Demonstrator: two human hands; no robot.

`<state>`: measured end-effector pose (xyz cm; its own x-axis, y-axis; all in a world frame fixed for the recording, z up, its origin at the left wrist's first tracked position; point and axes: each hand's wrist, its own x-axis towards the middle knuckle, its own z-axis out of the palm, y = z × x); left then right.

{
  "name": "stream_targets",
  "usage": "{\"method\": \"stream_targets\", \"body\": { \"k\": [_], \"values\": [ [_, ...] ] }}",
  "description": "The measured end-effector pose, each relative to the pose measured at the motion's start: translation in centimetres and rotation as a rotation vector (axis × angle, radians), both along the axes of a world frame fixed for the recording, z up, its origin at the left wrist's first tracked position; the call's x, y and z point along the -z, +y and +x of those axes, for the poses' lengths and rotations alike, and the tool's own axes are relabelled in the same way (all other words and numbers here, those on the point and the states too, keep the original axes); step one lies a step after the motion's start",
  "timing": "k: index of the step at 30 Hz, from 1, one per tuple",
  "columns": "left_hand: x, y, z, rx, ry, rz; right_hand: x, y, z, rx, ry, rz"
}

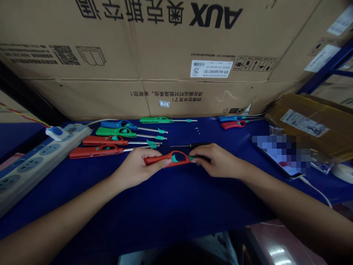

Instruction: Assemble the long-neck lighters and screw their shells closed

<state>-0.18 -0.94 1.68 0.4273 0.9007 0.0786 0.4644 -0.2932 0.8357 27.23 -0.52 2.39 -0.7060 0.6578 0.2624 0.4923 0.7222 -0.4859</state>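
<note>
Low over the blue tabletop, a red long-necked gas lighter with a green trigger lies level between my hands. My left hand is closed round its handle end, the thumb pressed along the side by the trigger. At the front end, my right hand pinches close to a green part, and its fingers hide most of the neck. Just behind the right hand lies a thin screwdriver with a dark handle, partly covered by that hand.
Several red, green and blue lighters lie at left; a green one is further back. Two more lighters are at back right. A power strip, phone, brown package and large carton surround the blue table.
</note>
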Motion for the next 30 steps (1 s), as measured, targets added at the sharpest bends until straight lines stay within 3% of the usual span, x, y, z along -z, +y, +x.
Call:
{"method": "stream_targets", "body": {
  "k": [8,12,16,20,23,26,27,30],
  "values": [
    [0.2,-0.2,0.0,0.040,0.182,0.192,-0.1,0.4,0.5,0.012,-0.094,-0.030],
    [0.1,-0.6,0.2,0.064,0.290,0.328,-0.6,0.0,0.0,-0.027,-0.059,0.180],
    [0.3,-1.7,1.1,0.126,0.354,0.393,-0.7,-1.2,-1.6,-0.037,-0.161,0.433],
    [0.2,-2.2,1.6,0.139,0.362,0.434,-0.8,-1.7,-1.8,0.015,-0.288,0.487],
    [-1.0,-1.4,0.4,0.120,0.409,0.520,-1.4,-0.6,0.0,0.116,-0.345,0.513],
    [-3.2,0.3,-2.1,0.050,0.525,0.572,-2.4,1.2,3.0,0.381,-0.397,0.540],
    [-4.0,0.9,-3.1,0.010,0.612,0.559,-2.8,1.8,4.2,0.488,-0.423,0.515],
    [-5.8,2.5,-6.5,-0.042,0.883,0.410,-3.5,3.5,7.6,0.592,-0.432,0.475]
  ]
}}
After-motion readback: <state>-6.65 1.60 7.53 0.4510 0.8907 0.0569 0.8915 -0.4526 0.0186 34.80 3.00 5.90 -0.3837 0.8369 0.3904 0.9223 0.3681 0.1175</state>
